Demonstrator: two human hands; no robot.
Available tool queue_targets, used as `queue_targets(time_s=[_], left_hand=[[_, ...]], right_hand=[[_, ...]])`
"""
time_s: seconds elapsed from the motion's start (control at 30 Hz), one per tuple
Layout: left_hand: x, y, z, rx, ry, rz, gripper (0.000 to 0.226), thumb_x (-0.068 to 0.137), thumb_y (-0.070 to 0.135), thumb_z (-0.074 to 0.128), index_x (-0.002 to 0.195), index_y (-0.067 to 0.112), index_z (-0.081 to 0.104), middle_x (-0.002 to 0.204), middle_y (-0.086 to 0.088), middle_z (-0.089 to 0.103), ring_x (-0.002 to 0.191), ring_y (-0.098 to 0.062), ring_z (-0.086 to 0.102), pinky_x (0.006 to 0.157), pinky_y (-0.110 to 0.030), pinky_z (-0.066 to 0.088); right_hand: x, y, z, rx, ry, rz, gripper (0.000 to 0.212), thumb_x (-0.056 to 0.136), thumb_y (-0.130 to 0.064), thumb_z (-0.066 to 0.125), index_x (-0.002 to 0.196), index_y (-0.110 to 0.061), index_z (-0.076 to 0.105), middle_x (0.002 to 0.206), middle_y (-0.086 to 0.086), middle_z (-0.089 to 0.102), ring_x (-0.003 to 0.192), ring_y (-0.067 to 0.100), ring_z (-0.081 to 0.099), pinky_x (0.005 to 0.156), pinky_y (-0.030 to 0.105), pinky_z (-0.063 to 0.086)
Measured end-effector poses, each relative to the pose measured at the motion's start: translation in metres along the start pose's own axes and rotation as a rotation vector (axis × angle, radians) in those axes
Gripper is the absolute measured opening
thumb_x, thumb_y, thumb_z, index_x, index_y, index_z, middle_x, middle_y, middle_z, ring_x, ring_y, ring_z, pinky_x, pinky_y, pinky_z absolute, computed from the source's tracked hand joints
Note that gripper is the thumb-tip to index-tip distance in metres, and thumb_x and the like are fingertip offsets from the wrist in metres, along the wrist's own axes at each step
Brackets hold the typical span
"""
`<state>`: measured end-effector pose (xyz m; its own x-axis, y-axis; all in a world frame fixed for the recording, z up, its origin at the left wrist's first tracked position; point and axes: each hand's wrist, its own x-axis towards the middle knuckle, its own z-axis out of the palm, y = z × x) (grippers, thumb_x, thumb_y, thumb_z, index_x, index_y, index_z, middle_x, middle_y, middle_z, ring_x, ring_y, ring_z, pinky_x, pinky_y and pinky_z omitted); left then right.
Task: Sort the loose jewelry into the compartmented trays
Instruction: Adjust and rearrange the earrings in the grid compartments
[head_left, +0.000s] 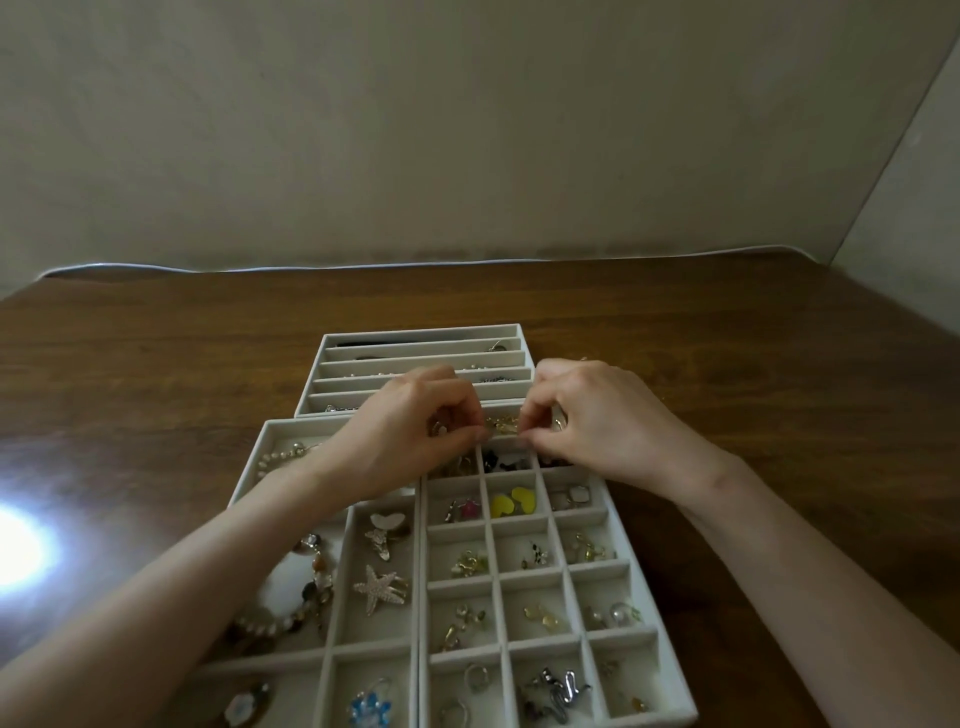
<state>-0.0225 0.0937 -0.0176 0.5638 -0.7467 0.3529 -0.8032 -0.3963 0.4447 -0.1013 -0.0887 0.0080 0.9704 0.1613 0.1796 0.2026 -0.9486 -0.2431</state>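
Both hands meet over the far end of the grid tray (491, 566), the near right one of three pale, felt-lined trays on a brown wooden table (156, 364). The left hand (415, 431) has its fingers curled inward, the tips drawn together at a small gold piece (501, 425). The right hand (597, 421) mirrors it from the other side, fingers bent and tips pinching the same piece, so the gold piece hangs between the two hands just above the farthest row of small square compartments. Whether it is a chain or an earring is too small to tell. In the grid tray nearer the viewer, separate cells hold a pair of yellow hearts (513, 501), a pink charm (467, 509) just left of them, and a silver snake-shaped piece (563, 688) in the nearest row; other cells hold small gold and pearl bits. The left tray (340, 571), touching the grid tray along its side, has larger compartments with a starfish clip (379, 590), a beaded bracelet (280, 618) and a blue flower piece (369, 709). The left forearm crosses over this tray. Beyond both lies the slotted tray (415, 328), its long narrow channels running left to right with thin chains in them. A bright glare (15, 551) sits on the table at the left edge.
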Motion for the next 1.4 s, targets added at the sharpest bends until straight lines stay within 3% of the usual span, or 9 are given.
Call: queue_targets(time_s=[0.1,0.23,0.43,0.63,0.77,0.93,1.23,1.4], left_hand=[[-0.001,-0.001,0.001,0.081,-0.031,0.066,0.033,0.080,0.052,0.049,0.085,0.024,0.066,0.087,0.010,0.052,0.081,-0.003,0.049,0.068,-0.022,0.046],[-0.002,0.001,0.001,0.174,-0.036,0.132,0.033,0.081,0.047,0.045,0.089,0.024,0.068,0.089,0.009,0.049,0.085,-0.008,0.045,0.068,-0.032,0.048],[-0.003,0.004,-0.002,0.261,-0.059,0.179,0.033,0.080,0.039,0.041,0.089,0.023,0.068,0.091,0.007,0.051,0.087,-0.010,0.045,0.069,-0.024,0.042],[-0.003,0.002,-0.002,0.258,-0.034,0.181,0.033,0.077,0.030,0.039,0.087,0.023,0.070,0.089,0.006,0.053,0.084,-0.009,0.045,0.066,-0.011,0.032],[-0.002,-0.001,-0.001,0.233,0.024,0.149,0.026,0.079,0.028,0.040,0.086,0.022,0.065,0.091,0.007,0.051,0.084,-0.008,0.045,0.063,-0.013,0.035],[-0.001,-0.006,0.001,0.141,0.104,0.059,0.026,0.075,0.029,0.037,0.085,0.024,0.060,0.090,0.011,0.050,0.083,-0.004,0.044,0.065,-0.026,0.044],[-0.001,-0.008,0.001,0.114,0.140,0.021,0.021,0.080,0.027,0.040,0.083,0.024,0.061,0.088,0.011,0.051,0.079,-0.004,0.048,0.063,-0.026,0.045],[-0.001,-0.007,0.002,0.108,0.111,0.026,0.019,0.079,0.024,0.043,0.084,0.024,0.062,0.088,0.010,0.052,0.079,-0.005,0.048,0.065,-0.029,0.046]], right_hand=[[0.000,0.000,0.002,-0.008,-0.018,-0.012,0.011,0.087,-0.033,0.065,0.094,-0.027,0.070,0.089,-0.014,0.051,0.075,0.002,0.047,0.059,0.012,0.029],[-0.002,-0.004,0.003,-0.043,-0.058,-0.023,0.018,0.086,-0.039,0.064,0.098,-0.028,0.070,0.091,-0.012,0.050,0.083,0.005,0.049,0.064,0.019,0.034],[-0.004,-0.007,0.004,-0.106,-0.037,-0.029,0.022,0.086,-0.041,0.064,0.101,-0.026,0.069,0.089,-0.011,0.046,0.082,0.007,0.045,0.070,0.023,0.032],[-0.002,-0.010,0.010,-0.028,0.023,-0.054,0.013,0.088,-0.030,0.064,0.098,-0.028,0.071,0.084,-0.010,0.050,0.076,0.007,0.048,0.059,0.014,0.029],[-0.001,-0.009,0.014,0.059,0.082,-0.050,0.011,0.084,-0.024,0.069,0.094,-0.028,0.071,0.085,-0.007,0.057,0.077,0.010,0.053,0.064,0.020,0.040],[0.000,-0.010,0.017,0.094,0.043,-0.048,0.012,0.083,-0.025,0.070,0.093,-0.030,0.071,0.086,-0.011,0.054,0.076,0.007,0.051,0.067,0.024,0.041],[-0.001,-0.009,0.014,-0.051,0.029,-0.036,0.014,0.087,-0.033,0.065,0.098,-0.024,0.067,0.095,-0.009,0.055,0.082,0.007,0.050,0.071,0.022,0.039],[-0.003,-0.013,0.014,-0.062,0.030,-0.038,0.017,0.089,-0.030,0.063,0.104,-0.024,0.068,0.099,-0.008,0.058,0.089,0.010,0.057,0.077,0.026,0.048]])
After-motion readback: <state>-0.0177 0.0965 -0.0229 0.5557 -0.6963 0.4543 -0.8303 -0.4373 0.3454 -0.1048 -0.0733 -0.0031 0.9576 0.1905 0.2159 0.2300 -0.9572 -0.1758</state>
